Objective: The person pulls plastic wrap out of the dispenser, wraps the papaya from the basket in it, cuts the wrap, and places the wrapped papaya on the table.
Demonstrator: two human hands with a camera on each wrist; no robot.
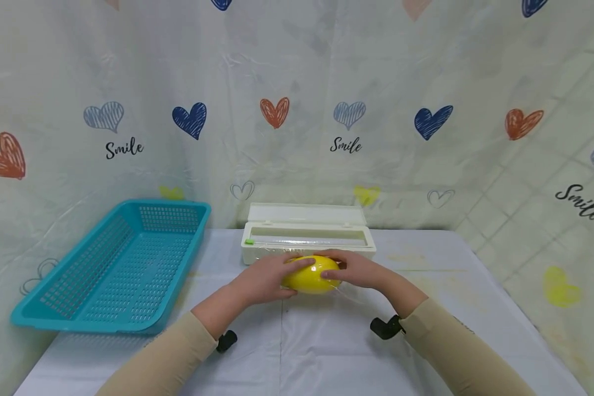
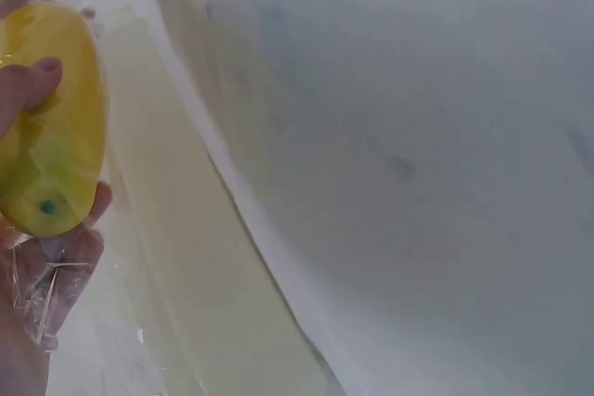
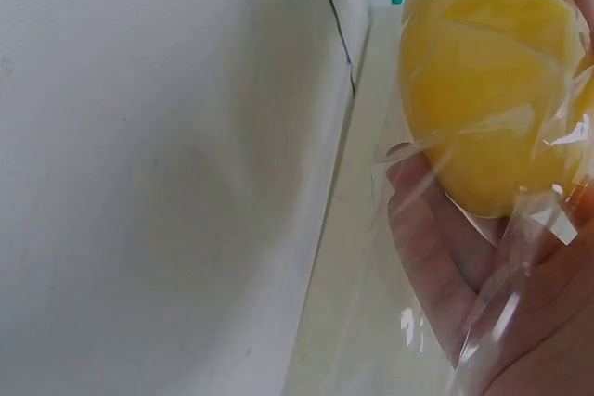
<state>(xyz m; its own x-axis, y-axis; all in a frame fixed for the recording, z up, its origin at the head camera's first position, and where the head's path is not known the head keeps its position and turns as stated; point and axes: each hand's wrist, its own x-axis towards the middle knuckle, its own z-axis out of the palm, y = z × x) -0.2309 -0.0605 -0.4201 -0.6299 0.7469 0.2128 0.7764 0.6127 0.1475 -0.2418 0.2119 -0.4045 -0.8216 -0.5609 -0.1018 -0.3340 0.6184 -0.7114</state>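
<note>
Both hands hold a smooth, oval yellow fruit [image 1: 311, 278] in front of a white cling film dispenser [image 1: 307, 254]. My left hand [image 1: 267, 278] grips its left end, thumb and fingers round it. My right hand [image 1: 363, 269] curls its fingers over the right end. Clear cling film [image 3: 520, 257] lies over the fruit and hangs in loose folds across the right palm in the right wrist view. In the left wrist view, crumpled film [image 2: 42, 299] gathers by the fingers below the fruit's end, which has a small dark spot. The dispenser's lid stands raised, with a film roll [image 1: 309, 241] inside.
A turquoise plastic basket [image 1: 198, 242] stands at the left of the table. White cloth [image 1: 317, 352] covers the table. Behind it hangs a pale curtain [image 1: 297, 71] with printed hearts. A dark wrist-worn device [image 1: 386, 328] juts out below the right sleeve, another [image 1: 226, 341] below the left.
</note>
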